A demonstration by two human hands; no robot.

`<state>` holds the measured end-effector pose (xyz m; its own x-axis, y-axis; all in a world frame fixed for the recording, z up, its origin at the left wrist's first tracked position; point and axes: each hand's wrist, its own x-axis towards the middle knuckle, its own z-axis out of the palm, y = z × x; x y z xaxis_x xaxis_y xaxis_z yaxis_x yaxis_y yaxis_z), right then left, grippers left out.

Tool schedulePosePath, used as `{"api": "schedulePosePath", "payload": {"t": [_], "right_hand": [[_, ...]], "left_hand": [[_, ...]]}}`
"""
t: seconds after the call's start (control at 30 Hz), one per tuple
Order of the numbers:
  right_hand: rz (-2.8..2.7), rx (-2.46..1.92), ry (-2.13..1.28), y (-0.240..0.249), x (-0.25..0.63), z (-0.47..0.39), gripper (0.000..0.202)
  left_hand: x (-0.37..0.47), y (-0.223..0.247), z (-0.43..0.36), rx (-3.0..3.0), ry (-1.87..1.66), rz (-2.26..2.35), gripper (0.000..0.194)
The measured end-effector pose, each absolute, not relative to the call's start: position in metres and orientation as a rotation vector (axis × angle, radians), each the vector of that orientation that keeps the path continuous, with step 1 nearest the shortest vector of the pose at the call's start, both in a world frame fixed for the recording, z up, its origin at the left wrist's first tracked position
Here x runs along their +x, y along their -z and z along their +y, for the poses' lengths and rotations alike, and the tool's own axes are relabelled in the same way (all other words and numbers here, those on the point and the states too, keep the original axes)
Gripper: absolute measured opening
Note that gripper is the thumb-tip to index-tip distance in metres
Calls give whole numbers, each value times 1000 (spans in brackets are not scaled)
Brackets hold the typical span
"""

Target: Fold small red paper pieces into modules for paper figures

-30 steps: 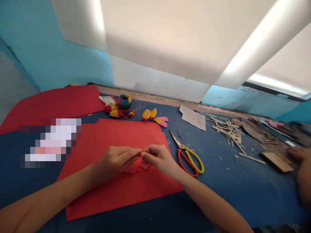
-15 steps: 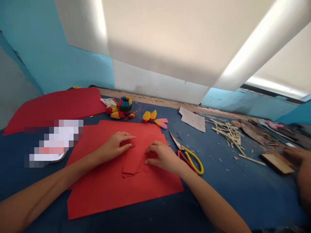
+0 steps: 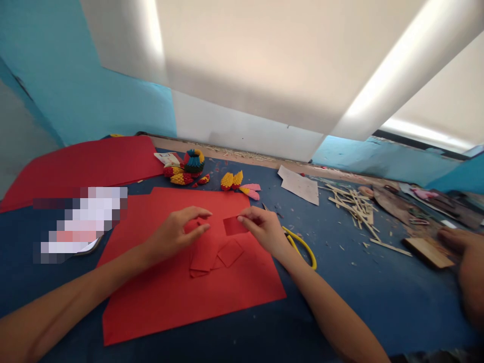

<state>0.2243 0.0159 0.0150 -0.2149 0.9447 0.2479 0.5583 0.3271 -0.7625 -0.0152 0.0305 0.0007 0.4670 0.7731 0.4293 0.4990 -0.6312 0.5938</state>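
Note:
Between thumb and fingers, my right hand (image 3: 262, 229) pinches a small red paper piece (image 3: 232, 226), raised a little above the large red sheet (image 3: 166, 312). My left hand (image 3: 181, 229) hovers over that sheet with thumb and fingers apart, holding nothing that shows. Under and between the hands lie several cut red paper strips (image 3: 205, 254) in an overlapping pile. A loose red paper square (image 3: 230, 253) rests at the pile's right side. Scissors with a yellow handle (image 3: 302, 244) lie beside my right wrist, partly hidden by the hand.
A pixelated object (image 3: 86, 217) lies at the left, before a red sheet stack (image 3: 86, 164). Folded-paper pieces (image 3: 194, 162) stand at the back. Rightward are a grey paper scrap (image 3: 299, 185), thin sticks (image 3: 353, 204), a wooden block (image 3: 429, 252) and another person's hand (image 3: 459, 239).
My right hand has lifted a small red paper piece from the pile and moved up and right, covering part of the scissors. My left hand stays nearly in place.

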Motion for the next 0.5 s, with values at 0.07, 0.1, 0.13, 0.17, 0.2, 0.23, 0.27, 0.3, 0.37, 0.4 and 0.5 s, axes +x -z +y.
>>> {"api": "schedulePosePath", "payload": {"t": [0.07,0.1,0.13,0.17,0.2,0.23,0.27,0.3,0.37,0.4,0.5], "right_hand": [[-1772,-1263,-839,-12,213,9,10],[-1730,-1246,-926,-9,207,6,11],[-1701,-1227,-1023,-7,203,3,11],[-1677,-1212,-1075,-4,199,1,12],[-1679,-1202,-1101,-2,196,-1,13],[-1687,-1196,-1108,-1,195,-1,14],[-1698,-1190,-1099,0,195,-2,14],[-1705,-1181,-1089,0,196,-1,14],[-1705,-1142,-1080,-1,199,0,27],[-1709,-1114,-1088,-2,200,1,39],[-1755,-1054,-1121,-1,202,2,58]], "left_hand": [[-11,1,23,2348,-894,975,30],[-9,2,19,2383,-874,922,36],[-7,2,15,2433,-856,880,37],[-6,3,12,2486,-843,850,32],[-5,3,10,2531,-834,833,23],[-4,3,9,2565,-829,829,16],[-4,4,8,2583,-832,833,11],[-5,3,8,2586,-844,846,10],[-6,3,10,2539,-884,905,12],[-6,2,10,2485,-903,951,13],[-6,1,11,2254,-918,1047,16]]}}
